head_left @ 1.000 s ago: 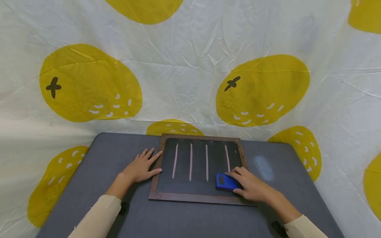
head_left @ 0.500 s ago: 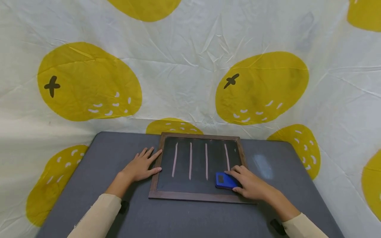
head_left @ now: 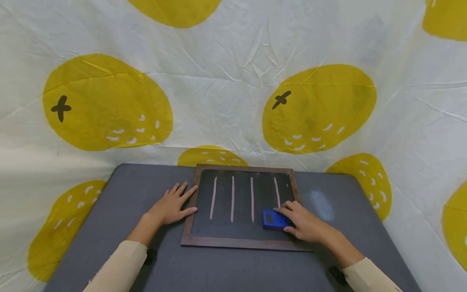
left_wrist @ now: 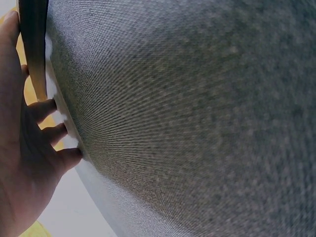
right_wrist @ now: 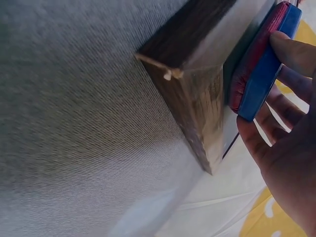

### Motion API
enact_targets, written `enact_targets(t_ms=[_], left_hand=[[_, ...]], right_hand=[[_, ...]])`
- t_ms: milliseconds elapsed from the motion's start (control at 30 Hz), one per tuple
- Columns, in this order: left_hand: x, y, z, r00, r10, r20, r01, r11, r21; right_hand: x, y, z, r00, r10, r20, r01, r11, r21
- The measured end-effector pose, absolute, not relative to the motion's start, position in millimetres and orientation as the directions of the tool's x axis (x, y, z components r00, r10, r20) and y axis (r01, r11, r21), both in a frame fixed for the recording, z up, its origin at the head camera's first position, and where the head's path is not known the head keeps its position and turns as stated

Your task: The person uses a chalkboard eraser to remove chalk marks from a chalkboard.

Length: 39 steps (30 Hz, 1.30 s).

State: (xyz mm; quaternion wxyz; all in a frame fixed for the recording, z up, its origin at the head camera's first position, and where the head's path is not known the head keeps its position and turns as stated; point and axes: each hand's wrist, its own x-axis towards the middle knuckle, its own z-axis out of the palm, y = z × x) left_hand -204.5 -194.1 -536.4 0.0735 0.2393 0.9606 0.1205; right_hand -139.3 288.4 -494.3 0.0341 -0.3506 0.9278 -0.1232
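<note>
The right hand point(head_left: 303, 224), curled round the blue eraser point(head_left: 273, 219), has edged it slightly up the lower right of the chalkboard point(head_left: 222, 230), four chalk lines point(head_left: 252, 198) remaining, so little appears wiped; the left hand point(head_left: 170, 207) rests spread against the wooden frame point(head_left: 244, 243).

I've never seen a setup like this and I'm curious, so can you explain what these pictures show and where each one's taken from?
There's no machine here: a person is working bare-handed. The wide picture comes from a camera worn on the head, looking forward and down. The two close-ups come from cameras worn one on each wrist. On the gray table lies a framed board with four pale lines. The left hand touches the board's left edge. The right hand grips a blue eraser, its red pad facing the board. Behind is a cloth with yellow shapes.
</note>
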Motion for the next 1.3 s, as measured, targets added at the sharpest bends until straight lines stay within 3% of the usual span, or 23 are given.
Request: enact_targets(t_ms=[967, 1300], left_hand=[[-204.5, -193.2, -533.0, -0.874, 0.477, -0.086, 0.442, 0.857, 0.266], [-206.4, -191.2, -530.6, -0.873, 0.479, -0.089, 0.441, 0.855, 0.272]], right_hand=[[-258.9, 277.5, -489.3, -0.874, -0.477, -0.091, -0.466, 0.876, -0.125], [-281.1, 273.3, -484.1, -0.898, -0.424, -0.118, -0.409, 0.903, -0.13]])
